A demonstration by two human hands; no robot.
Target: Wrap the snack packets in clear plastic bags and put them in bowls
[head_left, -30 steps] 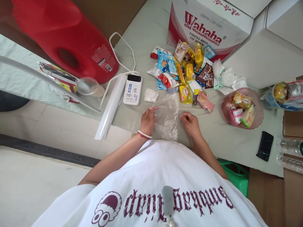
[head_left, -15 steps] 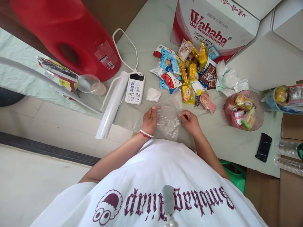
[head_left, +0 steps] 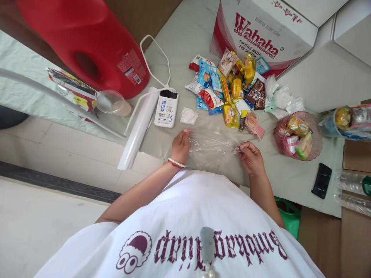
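A clear plastic bag (head_left: 213, 146) is stretched out between my two hands above the table's near edge. My left hand (head_left: 181, 146), with a bead bracelet at the wrist, pinches the bag's left edge. My right hand (head_left: 251, 156) pinches its right edge, fingers closed on the film. Just beyond the bag lies a pile of several wrapped snacks (head_left: 228, 88), and a small white packet (head_left: 188, 116) sits near my left hand.
A pink basket (head_left: 317, 133) holding snacks stands to the right, a black phone (head_left: 321, 180) near it. A roll of clear bags (head_left: 138, 129), a white power bank (head_left: 165, 108), a red jug (head_left: 87, 42) and a Wahaha carton (head_left: 261, 31) surround the area.
My right hand has moved to the right, pulling the bag open and wide. My left hand has stayed in place on the bag's left edge.
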